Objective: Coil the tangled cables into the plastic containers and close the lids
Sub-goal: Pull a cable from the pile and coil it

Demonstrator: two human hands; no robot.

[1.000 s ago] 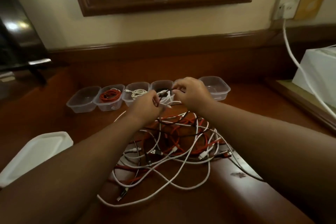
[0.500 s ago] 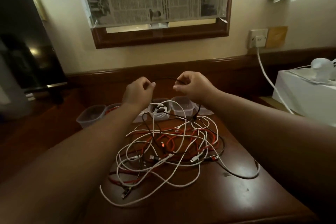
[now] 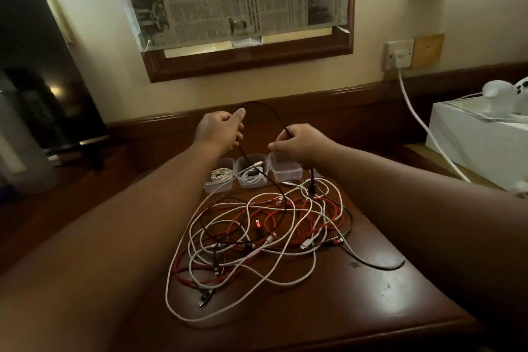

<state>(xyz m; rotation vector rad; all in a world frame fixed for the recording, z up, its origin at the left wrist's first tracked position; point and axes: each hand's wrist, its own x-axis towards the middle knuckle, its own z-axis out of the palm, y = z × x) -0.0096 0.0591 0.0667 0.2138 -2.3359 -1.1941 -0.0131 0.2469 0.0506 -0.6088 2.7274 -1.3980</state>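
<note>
A tangle of white, red and black cables (image 3: 257,234) lies on the dark wooden table (image 3: 357,308). Both hands are raised above it, holding one thin black cable (image 3: 264,107) that arcs between them. My left hand (image 3: 220,130) pinches one side of the arc. My right hand (image 3: 300,143) grips the other side, and the cable's plug end (image 3: 312,180) hangs below it. The rest of the black cable runs down into the pile. Behind the pile stand clear plastic containers: one (image 3: 221,177) holds a coiled white cable, another (image 3: 253,173) holds white and dark cable, a third (image 3: 285,170) looks empty.
A white box (image 3: 477,134) with a white device on top stands at the right, with a white cord (image 3: 414,111) running to a wall socket. A wooden frame covered with newspaper (image 3: 243,8) hangs on the wall. A dark cabinet stands at the left.
Both hands have lifted higher and moved apart, drawing a longer loop of the black cable up out of the pile. The view has tilted upward, showing more wall.
</note>
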